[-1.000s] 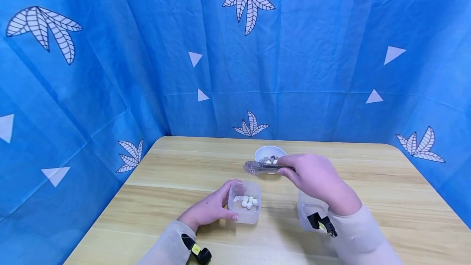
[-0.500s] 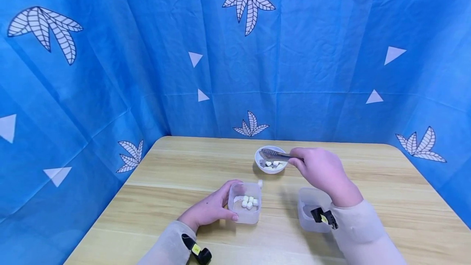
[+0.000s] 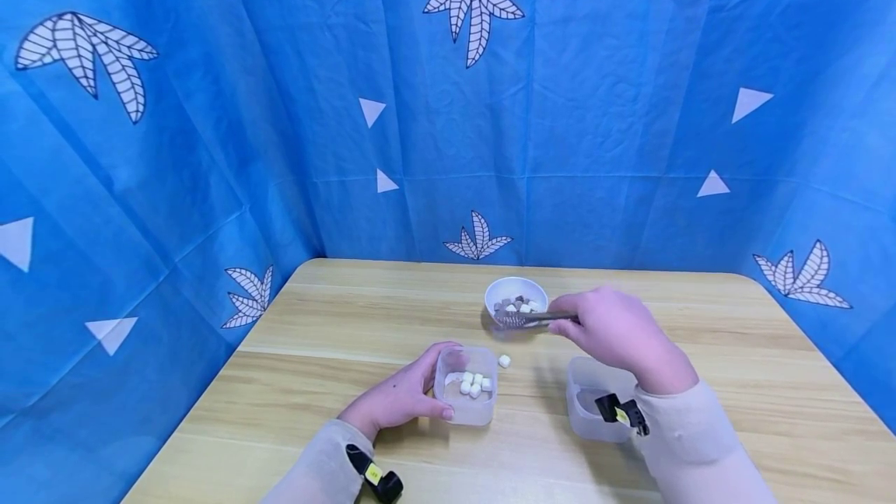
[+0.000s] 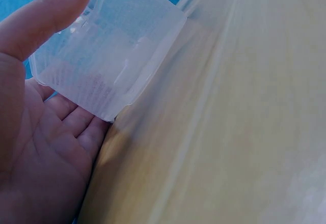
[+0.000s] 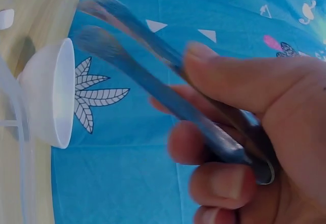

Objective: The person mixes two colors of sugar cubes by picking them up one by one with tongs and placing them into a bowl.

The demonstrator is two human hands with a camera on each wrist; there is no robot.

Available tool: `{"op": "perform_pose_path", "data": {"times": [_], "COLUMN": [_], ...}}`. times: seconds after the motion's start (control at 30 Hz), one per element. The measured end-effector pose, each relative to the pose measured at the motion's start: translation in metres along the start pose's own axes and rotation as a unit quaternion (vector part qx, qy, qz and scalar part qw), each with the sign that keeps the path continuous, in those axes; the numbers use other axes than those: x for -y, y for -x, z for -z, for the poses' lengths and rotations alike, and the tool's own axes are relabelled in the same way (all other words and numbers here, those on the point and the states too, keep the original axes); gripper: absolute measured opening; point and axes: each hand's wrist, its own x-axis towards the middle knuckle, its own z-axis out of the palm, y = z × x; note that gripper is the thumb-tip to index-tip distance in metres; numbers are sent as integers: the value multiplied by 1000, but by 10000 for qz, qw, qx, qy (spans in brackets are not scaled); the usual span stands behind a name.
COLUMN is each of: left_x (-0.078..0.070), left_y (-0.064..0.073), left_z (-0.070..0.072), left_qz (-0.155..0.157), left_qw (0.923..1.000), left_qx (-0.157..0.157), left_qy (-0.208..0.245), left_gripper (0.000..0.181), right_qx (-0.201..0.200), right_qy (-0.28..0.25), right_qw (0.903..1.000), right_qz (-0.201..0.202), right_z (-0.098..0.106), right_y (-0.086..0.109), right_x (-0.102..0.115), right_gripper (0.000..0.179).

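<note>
My left hand (image 3: 406,393) grips a clear plastic container (image 3: 465,411), thumb on the near side and fingers on the far side. Several white cubes (image 3: 475,391) lie inside it. A single white cube (image 3: 504,362) sits on the table just right of this container. In my right hand (image 3: 612,333) is a pair of metal tongs (image 5: 168,96), its arms apart with nothing between the tips in the right wrist view. The head view has the blurred tongs across the near rim of a white bowl (image 3: 516,284), which contains white and dark cubes (image 3: 519,304).
A second clear plastic container (image 3: 584,418) stands to the right, partly hidden by my right wrist and its strapped camera. The wooden table (image 3: 364,309) ends at a blue patterned curtain (image 3: 595,138) at the back and left.
The tongs moved right and up over the bowl, then down to its near rim. A white cube came into view at the left container's corner and now lies slightly farther right. My left hand stayed still.
</note>
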Motion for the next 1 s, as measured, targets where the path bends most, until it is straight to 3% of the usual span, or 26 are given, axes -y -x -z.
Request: {"op": "perform_pose_path", "data": {"times": [0.13,0.27,0.43,0.7,1.0], "left_x": [1,0,1,0,1], "left_y": [0,0,0,-1,0], "left_z": [1,1,1,1,1], "left_qz": [42,93,-6,125,97], "left_qw": [10000,9999,10000,9999,9999], "left_qx": [23,24,4,15,24], "left_qy": [46,71,14,72,115], "left_gripper": [92,93,97,97,96], "right_qx": [524,725,688,548,556], "right_qy": [-8,-17,73,105,238], "right_qw": [9986,9974,9976,9984,9980], "right_qz": [51,34,57,-41,160], "right_z": [-3,-9,-13,-14,-15], "right_y": [1,1,0,-1,-1], "right_x": [1,1,3,4,6], "right_gripper": [9,4,2,2,1]}}
